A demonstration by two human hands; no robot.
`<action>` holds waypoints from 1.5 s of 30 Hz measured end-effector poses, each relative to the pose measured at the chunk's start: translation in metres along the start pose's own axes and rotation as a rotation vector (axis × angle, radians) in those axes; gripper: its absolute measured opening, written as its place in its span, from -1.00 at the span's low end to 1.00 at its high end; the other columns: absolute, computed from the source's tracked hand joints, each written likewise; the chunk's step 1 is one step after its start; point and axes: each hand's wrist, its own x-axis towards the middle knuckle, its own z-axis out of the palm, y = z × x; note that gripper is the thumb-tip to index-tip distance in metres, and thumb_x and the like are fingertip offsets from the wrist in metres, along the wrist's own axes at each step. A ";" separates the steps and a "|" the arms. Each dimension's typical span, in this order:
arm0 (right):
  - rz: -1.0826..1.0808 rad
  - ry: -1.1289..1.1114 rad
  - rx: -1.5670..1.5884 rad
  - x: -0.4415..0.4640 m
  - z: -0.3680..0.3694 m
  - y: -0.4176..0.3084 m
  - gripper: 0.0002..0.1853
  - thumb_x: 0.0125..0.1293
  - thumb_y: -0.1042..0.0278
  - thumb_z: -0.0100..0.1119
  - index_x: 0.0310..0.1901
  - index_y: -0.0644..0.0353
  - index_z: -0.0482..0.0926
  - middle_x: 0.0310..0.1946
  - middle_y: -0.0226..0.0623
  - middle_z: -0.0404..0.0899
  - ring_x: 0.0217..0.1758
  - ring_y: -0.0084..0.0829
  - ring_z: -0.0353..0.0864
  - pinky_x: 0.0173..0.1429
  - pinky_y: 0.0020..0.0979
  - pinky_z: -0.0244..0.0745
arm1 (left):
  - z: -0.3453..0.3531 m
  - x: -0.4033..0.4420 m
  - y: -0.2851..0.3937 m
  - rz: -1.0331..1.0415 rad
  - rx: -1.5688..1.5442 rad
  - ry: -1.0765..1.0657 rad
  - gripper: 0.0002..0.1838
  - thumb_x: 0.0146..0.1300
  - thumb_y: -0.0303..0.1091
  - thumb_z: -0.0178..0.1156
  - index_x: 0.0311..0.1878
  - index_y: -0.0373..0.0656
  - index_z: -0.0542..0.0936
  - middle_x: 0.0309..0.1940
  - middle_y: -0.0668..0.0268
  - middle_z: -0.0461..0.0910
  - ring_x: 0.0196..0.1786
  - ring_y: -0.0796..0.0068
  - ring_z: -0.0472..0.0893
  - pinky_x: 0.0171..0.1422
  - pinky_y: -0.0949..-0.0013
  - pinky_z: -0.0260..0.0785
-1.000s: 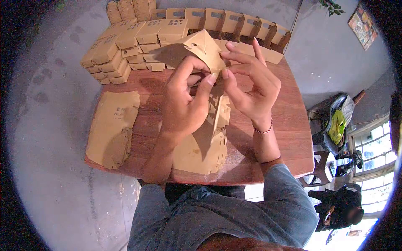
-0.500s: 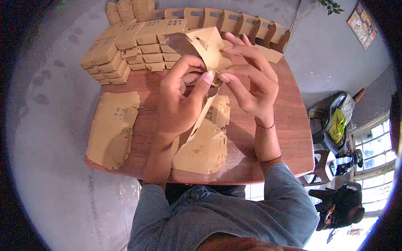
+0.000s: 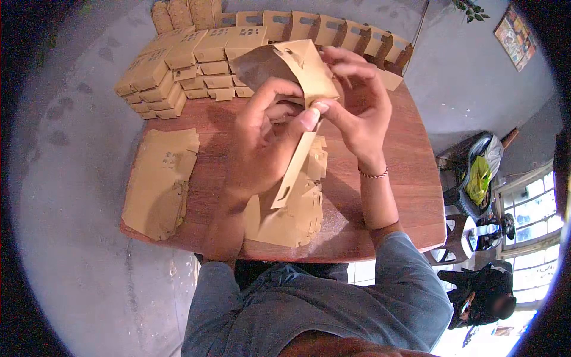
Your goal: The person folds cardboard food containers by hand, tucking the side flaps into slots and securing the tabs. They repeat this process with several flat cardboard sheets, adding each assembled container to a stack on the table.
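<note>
Above the middle of the table, a partly folded brown cardboard box (image 3: 318, 74) is held up between both hands. My left hand (image 3: 270, 134) is closed on its lower corner, with the thumb pressed at the fold. From the other side my right hand (image 3: 360, 101) grips the same corner, thumb tip beside the left thumb and fingers behind the side panel. A slotted flap hangs down below the hands. Beneath lies a pile of flat cardboard blanks (image 3: 288, 223). Another stack of flat blanks (image 3: 160, 178), with printed lettering, rests on the left of the table.
Folded boxes (image 3: 205, 47) marked "EAT ME!" are stacked at the back left. A row of open boxes (image 3: 330, 30) lines the table's back edge. The reddish wooden table (image 3: 410, 178) has a curved right edge. A person (image 3: 485, 291) in dark clothing is at the far right.
The box has turned, so its side panel faces me more and the slotted flap hangs more visibly. My right thumb has moved up against the left one, and the right fingers have gone behind the panel.
</note>
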 end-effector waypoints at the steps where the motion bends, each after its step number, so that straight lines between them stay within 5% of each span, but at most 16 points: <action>1: 0.032 -0.041 -0.011 0.000 -0.002 0.005 -0.40 -0.01 0.41 0.53 0.07 0.22 0.43 0.11 -0.18 0.50 0.21 -0.30 0.48 0.25 -0.33 0.40 | -0.001 0.001 0.000 0.043 -0.015 -0.002 -0.80 0.34 -0.44 0.16 -0.07 -0.33 0.44 -0.21 0.21 0.61 -0.14 0.55 0.62 -0.09 0.54 0.47; 5: 0.153 0.024 -0.209 0.000 -0.003 -0.003 -0.58 0.02 0.33 0.52 -0.12 0.25 0.54 -0.09 -0.21 0.62 0.03 -0.43 0.60 0.07 -0.39 0.50 | -0.011 0.000 0.003 0.019 -0.058 -0.006 -0.74 0.29 -0.45 0.23 -0.05 -0.35 0.45 -0.12 0.14 0.62 -0.05 0.48 0.62 0.01 0.48 0.48; 7: 0.309 -0.298 -0.496 0.003 -0.014 -0.012 -0.70 0.08 0.24 0.48 -0.30 0.28 0.64 -0.37 -0.29 0.67 -0.25 -0.55 0.65 -0.17 -0.44 0.56 | -0.010 0.000 0.006 0.037 -0.110 -0.024 -0.74 0.28 -0.45 0.24 -0.04 -0.34 0.45 -0.11 0.14 0.61 -0.04 0.48 0.61 0.03 0.47 0.48; 10: 0.406 -0.376 -0.493 0.008 -0.011 -0.029 -0.71 0.17 0.19 0.40 -0.38 0.31 0.68 -0.54 -0.32 0.65 -0.46 -0.60 0.62 -0.34 -0.48 0.53 | -0.007 0.000 0.006 0.047 -0.135 -0.038 -0.73 0.27 -0.46 0.25 -0.03 -0.35 0.46 -0.10 0.14 0.61 -0.01 0.48 0.60 0.05 0.47 0.47; 16: 0.579 -0.285 -0.099 -0.001 -0.010 -0.017 -0.70 0.26 0.18 0.32 -0.26 0.32 0.70 -0.49 -0.30 0.69 -0.44 -0.65 0.62 -0.36 -0.54 0.52 | -0.008 -0.003 0.004 0.043 -0.039 -0.003 -0.76 0.24 -0.48 0.26 -0.06 -0.34 0.52 -0.08 0.17 0.62 0.00 0.49 0.60 0.08 0.46 0.45; 20: 0.442 -0.245 -0.167 -0.004 -0.008 -0.014 -0.70 0.25 0.19 0.34 -0.27 0.32 0.71 -0.52 -0.32 0.68 -0.44 -0.66 0.61 -0.37 -0.56 0.51 | -0.010 0.000 0.002 0.098 0.170 0.052 -0.74 0.20 -0.44 0.31 -0.07 -0.32 0.60 -0.14 0.23 0.66 -0.06 0.51 0.63 0.04 0.43 0.45; 22: 0.353 -0.319 -0.454 -0.003 -0.013 -0.014 -0.71 0.22 0.21 0.37 -0.28 0.33 0.70 -0.51 -0.33 0.68 -0.46 -0.66 0.59 -0.41 -0.56 0.47 | -0.010 0.000 0.001 0.121 0.258 0.064 -0.74 0.19 -0.41 0.33 -0.07 -0.31 0.62 -0.17 0.25 0.68 -0.10 0.52 0.64 0.02 0.42 0.45; 24: 0.359 -0.307 -0.432 -0.004 -0.014 -0.014 -0.73 0.21 0.21 0.38 -0.30 0.31 0.70 -0.51 -0.34 0.68 -0.48 -0.67 0.57 -0.42 -0.56 0.45 | -0.010 -0.001 0.001 0.003 0.238 0.097 -0.68 0.17 -0.50 0.32 -0.01 -0.35 0.57 -0.07 0.18 0.64 0.01 0.43 0.61 0.16 0.34 0.43; 31: 0.487 -0.243 -0.198 -0.008 -0.016 -0.011 -0.76 0.16 0.23 0.43 -0.47 0.23 0.68 -0.61 -0.48 0.62 -0.54 -0.77 0.42 -0.49 -0.60 0.31 | -0.009 0.002 -0.003 0.022 0.149 0.024 -0.65 0.11 -0.53 0.38 -0.02 -0.33 0.57 -0.07 0.21 0.64 -0.01 0.45 0.61 0.10 0.39 0.46; 37: 0.379 -0.278 -0.222 -0.008 -0.015 -0.006 -0.71 0.10 0.20 0.49 -0.55 0.24 0.67 -0.61 -0.54 0.61 -0.54 -0.79 0.41 -0.48 -0.62 0.30 | -0.005 -0.001 -0.007 -0.012 0.187 -0.003 -0.58 0.05 -0.53 0.44 0.00 -0.30 0.55 -0.08 0.26 0.63 -0.03 0.45 0.61 0.09 0.38 0.48; 39: 0.373 -0.278 -0.233 -0.005 -0.012 -0.013 -0.73 0.09 0.22 0.49 -0.54 0.24 0.68 -0.62 -0.53 0.61 -0.53 -0.79 0.42 -0.47 -0.62 0.31 | -0.004 -0.002 -0.008 -0.094 0.081 0.031 -0.59 0.00 -0.31 0.50 -0.10 -0.27 0.62 -0.21 0.30 0.66 -0.17 0.50 0.63 -0.03 0.38 0.48; 43: 0.319 -0.266 -0.214 -0.008 -0.011 -0.008 -0.79 0.08 0.28 0.49 -0.50 0.23 0.70 -0.64 -0.51 0.61 -0.51 -0.79 0.45 -0.46 -0.60 0.36 | -0.006 -0.001 -0.015 -0.036 0.131 0.092 -0.56 -0.01 -0.27 0.51 -0.10 -0.27 0.62 -0.21 0.29 0.66 -0.17 0.49 0.63 -0.05 0.38 0.48; 45: 0.280 -0.253 -0.243 -0.008 -0.010 -0.005 -0.79 0.07 0.30 0.50 -0.53 0.23 0.69 -0.65 -0.48 0.61 -0.53 -0.77 0.46 -0.47 -0.59 0.35 | -0.011 -0.002 -0.015 -0.120 0.214 0.020 -0.56 0.06 -0.53 0.43 0.04 -0.28 0.53 -0.09 0.26 0.62 -0.01 0.43 0.60 0.09 0.37 0.47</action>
